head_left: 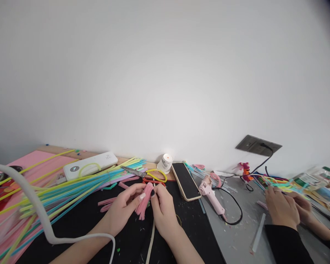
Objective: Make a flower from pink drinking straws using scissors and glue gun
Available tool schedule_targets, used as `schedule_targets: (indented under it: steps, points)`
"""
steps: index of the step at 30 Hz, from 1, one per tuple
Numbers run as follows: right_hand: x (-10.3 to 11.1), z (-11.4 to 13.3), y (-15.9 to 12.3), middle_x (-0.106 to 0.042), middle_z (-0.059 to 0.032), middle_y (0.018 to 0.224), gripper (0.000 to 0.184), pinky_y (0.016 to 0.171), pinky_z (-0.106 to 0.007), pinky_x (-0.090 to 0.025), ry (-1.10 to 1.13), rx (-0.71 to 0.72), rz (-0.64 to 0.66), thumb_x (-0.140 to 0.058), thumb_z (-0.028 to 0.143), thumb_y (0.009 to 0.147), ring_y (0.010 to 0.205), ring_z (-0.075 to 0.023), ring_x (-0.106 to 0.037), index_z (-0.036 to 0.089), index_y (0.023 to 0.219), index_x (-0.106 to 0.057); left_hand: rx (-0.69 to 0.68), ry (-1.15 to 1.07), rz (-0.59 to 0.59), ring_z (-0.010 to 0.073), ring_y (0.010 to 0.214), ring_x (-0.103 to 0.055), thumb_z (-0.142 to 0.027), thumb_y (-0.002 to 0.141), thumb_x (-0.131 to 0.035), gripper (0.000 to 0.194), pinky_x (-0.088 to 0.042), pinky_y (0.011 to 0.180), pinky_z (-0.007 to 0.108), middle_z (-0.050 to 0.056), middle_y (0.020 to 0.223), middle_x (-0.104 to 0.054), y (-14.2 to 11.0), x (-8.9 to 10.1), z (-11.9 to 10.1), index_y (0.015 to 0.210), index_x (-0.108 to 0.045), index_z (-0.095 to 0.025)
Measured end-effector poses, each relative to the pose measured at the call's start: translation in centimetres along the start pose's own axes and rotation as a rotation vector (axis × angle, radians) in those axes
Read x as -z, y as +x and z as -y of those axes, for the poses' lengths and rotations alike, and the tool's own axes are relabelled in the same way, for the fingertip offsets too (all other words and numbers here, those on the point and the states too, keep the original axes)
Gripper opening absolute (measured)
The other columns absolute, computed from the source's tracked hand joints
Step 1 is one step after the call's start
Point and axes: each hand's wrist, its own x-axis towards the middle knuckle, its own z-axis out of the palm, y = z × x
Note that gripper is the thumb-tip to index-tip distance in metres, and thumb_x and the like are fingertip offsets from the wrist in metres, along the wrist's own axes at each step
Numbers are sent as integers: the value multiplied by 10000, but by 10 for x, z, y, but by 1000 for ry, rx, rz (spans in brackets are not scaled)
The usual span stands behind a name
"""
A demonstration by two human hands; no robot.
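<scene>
My left hand (126, 205) is closed around a bunch of pink pipe cleaners (143, 205), its thumb pressed on their side. The strands hang downward over the black mat (99, 227). My right hand (163, 205) is closed at the right side of the same bunch, with thumb and fingertips pinched together at its upper part. Just behind my hands lie scissors (156, 176) with yellow handles. More pink pipe cleaners (107, 203) rest left of my left hand. A pale cord (151, 238) runs down below my right hand.
Many coloured pipe cleaners (79, 192) and a white power bank (90, 165) lie at left. A phone (186, 179), a pink glue gun (213, 198) and a paper cup (165, 163) stand or lie behind. At right are another person's hands (283, 207). A white cable (41, 205) crosses the left foreground.
</scene>
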Motion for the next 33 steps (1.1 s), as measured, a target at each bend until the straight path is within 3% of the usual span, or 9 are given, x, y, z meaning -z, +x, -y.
schedule_targets:
  steps: [33]
  points:
    - [-4,3,1,-449,24,670,234,592,-254,-356,68,-48,-104,-396,248,924,616,-142,-418,208,701,-453,-39,28,58,232,1037,-627,-338,873,-572,306,-462,913,310,57,1119,-703,0,-1,-10,1134,-659,-205]
